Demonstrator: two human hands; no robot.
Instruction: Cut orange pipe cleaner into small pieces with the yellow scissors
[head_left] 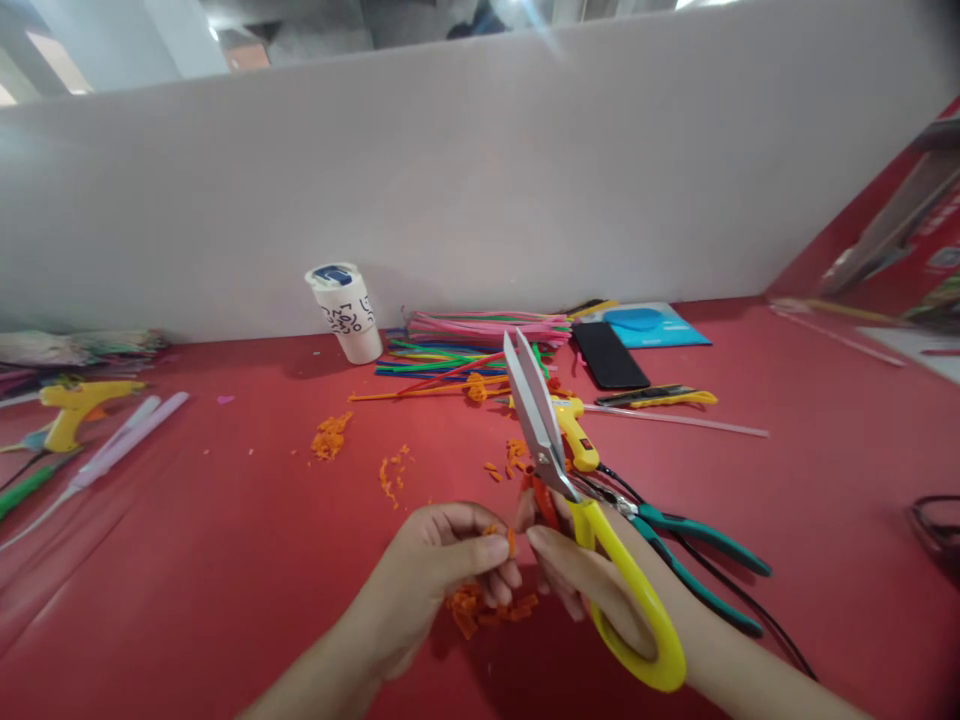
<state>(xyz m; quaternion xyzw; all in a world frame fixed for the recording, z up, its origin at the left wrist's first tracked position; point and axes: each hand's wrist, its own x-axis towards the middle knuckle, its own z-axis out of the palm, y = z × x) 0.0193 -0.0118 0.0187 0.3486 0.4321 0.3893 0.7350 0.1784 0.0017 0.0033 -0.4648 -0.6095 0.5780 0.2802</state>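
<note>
My left hand (457, 560) pinches a small orange piece (511, 542) between thumb and fingers. Close beside it, my right hand (577, 575) has its fingers round the yellow handles of a pair of scissors (541, 415), whose blades point up and away from me. A red-orange strip (546, 505) shows at the right fingers, partly hidden by the scissors. Below both hands lies a heap of orange clippings (469, 610). More orange bits (330, 437) are in a small pile farther left, with scattered crumbs (390, 478) nearer.
Pipe cleaners in several colours (450, 355) lie along the back beside a white cup (345, 315). To the right are a phone (611, 355), a utility knife (660, 397), a yellow glue gun (576, 435) and green-handled pliers (705, 530). Another glue gun (71, 408) lies left.
</note>
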